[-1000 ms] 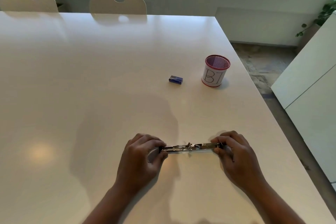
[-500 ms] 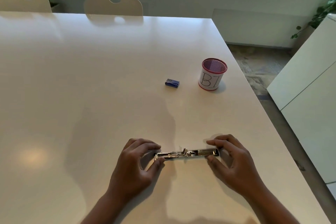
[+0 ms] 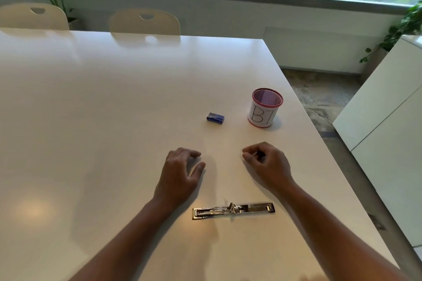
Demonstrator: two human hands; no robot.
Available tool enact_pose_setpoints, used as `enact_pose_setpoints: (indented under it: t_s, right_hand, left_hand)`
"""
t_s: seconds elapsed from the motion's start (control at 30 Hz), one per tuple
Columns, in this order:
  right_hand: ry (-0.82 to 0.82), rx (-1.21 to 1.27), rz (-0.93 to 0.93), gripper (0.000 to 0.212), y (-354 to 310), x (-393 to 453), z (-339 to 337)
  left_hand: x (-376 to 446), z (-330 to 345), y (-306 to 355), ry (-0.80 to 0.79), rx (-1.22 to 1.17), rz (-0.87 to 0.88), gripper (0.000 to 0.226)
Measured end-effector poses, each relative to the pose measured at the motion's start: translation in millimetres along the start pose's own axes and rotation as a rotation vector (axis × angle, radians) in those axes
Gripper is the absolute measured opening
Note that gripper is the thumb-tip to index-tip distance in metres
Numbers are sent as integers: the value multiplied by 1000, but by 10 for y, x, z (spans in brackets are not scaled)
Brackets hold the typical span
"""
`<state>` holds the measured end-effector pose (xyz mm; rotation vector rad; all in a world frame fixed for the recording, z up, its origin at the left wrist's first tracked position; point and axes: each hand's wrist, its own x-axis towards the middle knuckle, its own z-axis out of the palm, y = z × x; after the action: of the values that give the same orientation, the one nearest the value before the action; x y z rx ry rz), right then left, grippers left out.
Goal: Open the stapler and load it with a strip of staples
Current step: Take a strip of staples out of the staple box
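The metal stapler (image 3: 233, 210) lies unfolded flat on the white table (image 3: 102, 109), its two halves in one line left to right, near me. Neither hand touches it. My left hand (image 3: 180, 172) hovers beyond it with fingers spread and holds nothing. My right hand (image 3: 266, 162) is beyond it to the right, fingers curled loosely with nothing visible in them. A small blue staple box (image 3: 215, 118) rests farther out, past both hands.
A red-rimmed mesh cup (image 3: 265, 107) labelled "BI" stands right of the box. The table's right edge drops to the floor; a white cabinet (image 3: 386, 125) stands beyond. Two chairs (image 3: 143, 21) sit at the far edge.
Both hands have let go of the opened stapler and moved forward, away from me, toward the staple box. The stapler stays flat on the table.
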<state>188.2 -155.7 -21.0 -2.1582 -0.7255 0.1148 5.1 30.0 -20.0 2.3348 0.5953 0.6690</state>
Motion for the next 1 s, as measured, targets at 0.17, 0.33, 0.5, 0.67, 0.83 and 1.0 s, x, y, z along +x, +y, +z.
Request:
enact_pose_setpoints:
  t_s: [0.17, 0.33, 0.5, 0.67, 0.83, 1.0]
  right_hand:
    - [20, -104, 10, 12, -113, 561, 298]
    - [-2, -175, -27, 43, -218, 903, 460]
    - [-6, -219, -87, 61, -277, 1113, 546]
    - [20, -276, -142, 41, -263, 1210, 623]
    - [27, -200, -200, 33, -190, 1178, 660]
    - [6, 80, -211, 30, -197, 991, 561]
  left_hand:
    - [568, 208, -76, 29, 21, -52, 24]
    - [1019, 339, -164, 28, 48, -89, 33]
    - [1383, 458, -220, -37, 77, -88, 38]
    - [1533, 532, -229, -42, 51, -76, 28]
    - [1482, 525, -234, 4, 1, -59, 22]
    - [1240, 394, -174, 74, -235, -70, 13]
